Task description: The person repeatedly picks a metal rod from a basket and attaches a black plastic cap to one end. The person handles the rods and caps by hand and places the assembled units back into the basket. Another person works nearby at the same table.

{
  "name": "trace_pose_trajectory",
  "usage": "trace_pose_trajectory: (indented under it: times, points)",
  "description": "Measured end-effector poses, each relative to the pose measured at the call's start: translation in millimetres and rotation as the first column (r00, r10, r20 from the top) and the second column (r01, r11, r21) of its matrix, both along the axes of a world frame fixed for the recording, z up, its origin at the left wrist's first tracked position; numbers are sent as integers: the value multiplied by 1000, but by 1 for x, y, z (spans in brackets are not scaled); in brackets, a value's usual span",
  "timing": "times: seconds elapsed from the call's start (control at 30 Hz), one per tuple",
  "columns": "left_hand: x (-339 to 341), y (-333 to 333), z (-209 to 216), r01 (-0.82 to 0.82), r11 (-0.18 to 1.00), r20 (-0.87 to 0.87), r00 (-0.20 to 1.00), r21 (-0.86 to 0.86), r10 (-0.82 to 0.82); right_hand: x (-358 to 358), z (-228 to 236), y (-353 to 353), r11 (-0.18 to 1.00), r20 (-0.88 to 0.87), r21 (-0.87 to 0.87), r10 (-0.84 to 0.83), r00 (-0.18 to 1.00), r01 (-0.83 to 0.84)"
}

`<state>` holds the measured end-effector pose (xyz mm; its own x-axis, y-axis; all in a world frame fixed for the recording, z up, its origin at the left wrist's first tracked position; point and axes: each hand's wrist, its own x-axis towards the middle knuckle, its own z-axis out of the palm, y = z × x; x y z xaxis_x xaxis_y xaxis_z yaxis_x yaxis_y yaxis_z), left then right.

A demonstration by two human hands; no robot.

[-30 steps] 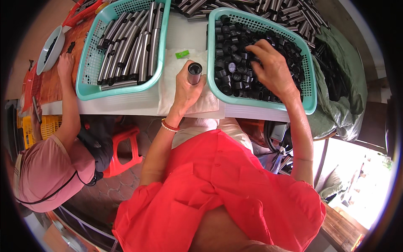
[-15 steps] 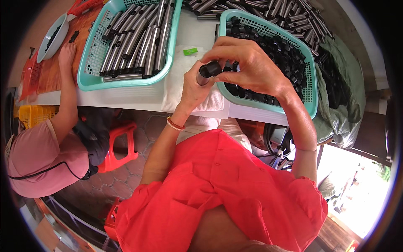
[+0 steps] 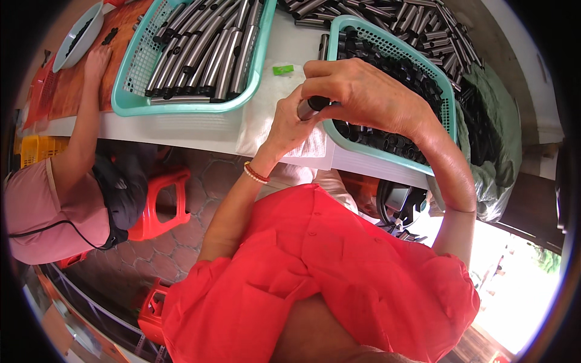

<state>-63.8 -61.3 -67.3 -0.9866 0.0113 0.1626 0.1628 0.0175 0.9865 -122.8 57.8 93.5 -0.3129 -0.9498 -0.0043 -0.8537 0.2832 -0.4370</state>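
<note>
My left hand (image 3: 284, 127) is wrapped round a short shiny metal tube (image 3: 305, 111), most of it hidden in the palm. A black plastic cap (image 3: 318, 103) sits at the tube's upper end, and my right hand (image 3: 372, 97) grips it with curled fingers and thumb. How far the cap is into the tube is hidden by the fingers. Both hands are together above a white cloth (image 3: 257, 134) at the table's front edge. Right beside them is a turquoise basket (image 3: 387, 158) full of black caps, partly behind my right hand.
Another turquoise basket (image 3: 193, 109) at left holds metal tubes with black ends. More tubes (image 3: 433, 37) are heaped at the back right, near a green sack (image 3: 499, 130). A small green packet (image 3: 282, 70) lies on the cloth. At far left a co-worker's hand (image 3: 98, 60) rests near a white bowl (image 3: 86, 42).
My right hand has brought the black cap down over the tube's end, where the tube's mouth showed open beside it before. The view has shifted slightly.
</note>
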Motion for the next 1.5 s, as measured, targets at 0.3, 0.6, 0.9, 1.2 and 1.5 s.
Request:
trace_pose_trajectory:
  times: [0.3,0.6,0.9,1.2,1.5]
  points:
    - [-7,0,-15,-52,995,-122,992,-88,40,-5,-7,2,989,-191,100,-91,977,111]
    - [-7,-6,-10,-26,999,-15,1000,45,26,-9,3,9,989,205,-138,-19,979,48]
    - [-6,-4,-7,-31,997,-73,997,66,35,-17,-12,7,995,134,-95,-9,991,21]
    - [-4,-6,-6,35,998,18,999,55,-36,-11,-3,2,999,78,-43,28,997,-25]
    - [9,-22,-13,54,994,-4,998,-94,-55,-9,-34,-48,953,-66,-26,299,952,-301]
